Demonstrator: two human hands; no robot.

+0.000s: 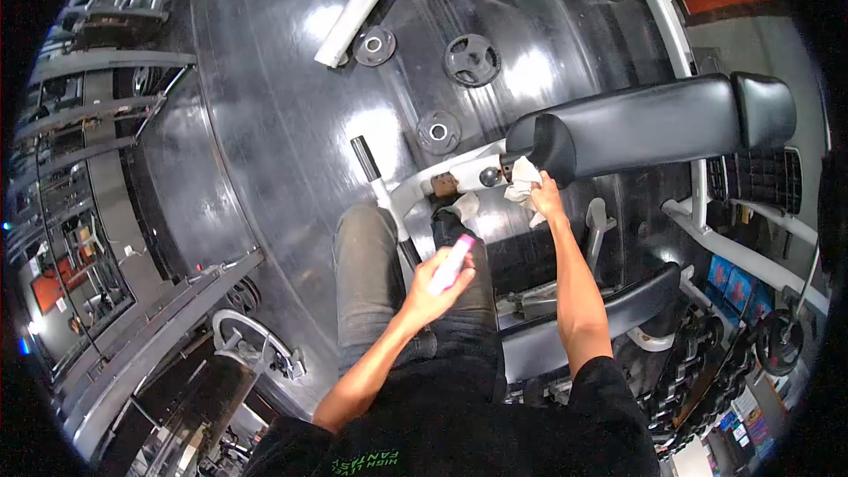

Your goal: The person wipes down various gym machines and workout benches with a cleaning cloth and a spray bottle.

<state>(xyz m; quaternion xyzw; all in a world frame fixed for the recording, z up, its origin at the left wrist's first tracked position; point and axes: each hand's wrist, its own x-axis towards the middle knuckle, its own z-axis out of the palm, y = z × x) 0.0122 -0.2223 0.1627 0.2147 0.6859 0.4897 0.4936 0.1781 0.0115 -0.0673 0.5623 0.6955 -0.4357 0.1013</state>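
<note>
The left hand [433,293] curls around a small white and pink bottle [452,265]. The right hand [548,198] bunches up a crumpled white cloth [523,178], just beside a round, shiny black knob [489,177]. A long, black padded bench [640,124] sits past the right hand. A round, dark weight plate [428,134] lies on the floor [291,115] ahead of the left hand.

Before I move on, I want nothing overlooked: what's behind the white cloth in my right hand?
Beside the white cloth, a round black knob and dark padding show. Whatever sits directly behind the cloth and your right hand is covered.
</note>
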